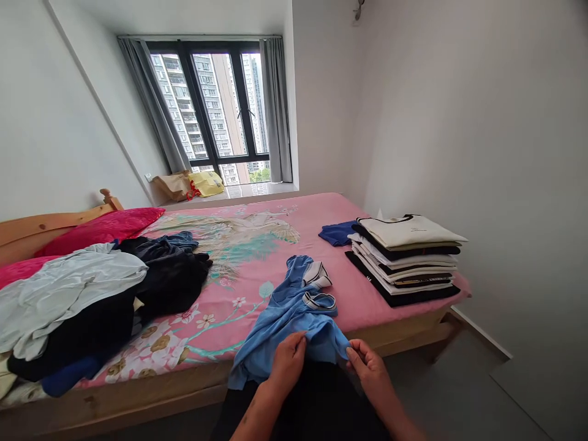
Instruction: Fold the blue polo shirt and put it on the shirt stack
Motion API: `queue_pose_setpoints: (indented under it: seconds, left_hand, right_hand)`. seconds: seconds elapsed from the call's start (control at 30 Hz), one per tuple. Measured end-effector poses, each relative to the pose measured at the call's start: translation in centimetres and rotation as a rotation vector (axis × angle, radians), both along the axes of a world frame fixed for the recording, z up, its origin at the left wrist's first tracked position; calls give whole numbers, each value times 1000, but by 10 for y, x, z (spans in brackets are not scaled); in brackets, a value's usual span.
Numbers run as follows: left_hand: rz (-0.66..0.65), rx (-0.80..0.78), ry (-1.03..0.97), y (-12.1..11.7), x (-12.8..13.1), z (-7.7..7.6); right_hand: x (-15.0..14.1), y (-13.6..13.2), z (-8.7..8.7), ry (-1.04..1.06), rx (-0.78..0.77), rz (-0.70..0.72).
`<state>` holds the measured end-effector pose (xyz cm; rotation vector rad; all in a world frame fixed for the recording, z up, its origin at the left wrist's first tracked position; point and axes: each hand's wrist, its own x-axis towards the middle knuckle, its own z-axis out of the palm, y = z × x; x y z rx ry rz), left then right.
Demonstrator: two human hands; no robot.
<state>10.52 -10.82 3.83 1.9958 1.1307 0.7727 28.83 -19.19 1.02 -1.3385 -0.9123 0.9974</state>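
A blue shirt (289,312) lies crumpled across the near edge of the bed, its lower part hanging over toward my lap. White collar or cuff parts with dark trim show on its right side. My left hand (289,355) pinches the shirt's near edge at the middle. Farther right, my right hand (365,361) grips a corner of the same cloth between thumb and fingers. The fabric sags between the two hands.
A tall stack of folded shirts (408,263) stands on the bed's right, with a folded blue garment (337,233) beside it. Loose clothes (92,288) pile up at the left near red pillows (105,229). Bags (206,183) sit on the windowsill.
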Motion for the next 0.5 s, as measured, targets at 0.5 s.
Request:
queue_pose_setpoints:
  seconds: [0.5]
  left_hand:
    - [37, 239, 188, -26, 10, 49]
  right_hand:
    - [-20, -21, 25, -432, -7, 238]
